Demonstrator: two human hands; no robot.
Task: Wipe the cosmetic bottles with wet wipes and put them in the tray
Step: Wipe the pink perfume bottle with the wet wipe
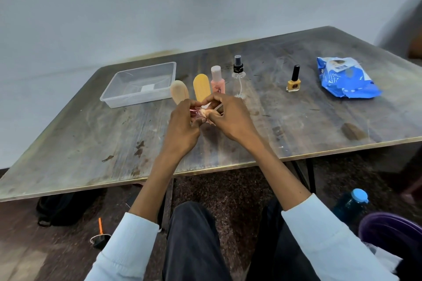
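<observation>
My left hand (182,125) grips a small pink metallic cosmetic item (194,112), mostly hidden by the fingers. My right hand (228,116) pinches a crumpled wet wipe (205,114) against it. Both hands meet above the middle of the table. Behind them stand a beige rounded container (179,91), a yellow rounded container (201,86), a pink bottle (217,80) and a clear spray bottle (238,75). Further right stands a yellow nail polish bottle (294,80). The clear plastic tray (139,84) sits at the back left, holding no bottles.
A blue pack of wet wipes (344,80) lies at the back right of the worn table (91,139). On the floor are a black bag (59,210), a blue-capped water bottle (351,203) and a purple tub (392,228).
</observation>
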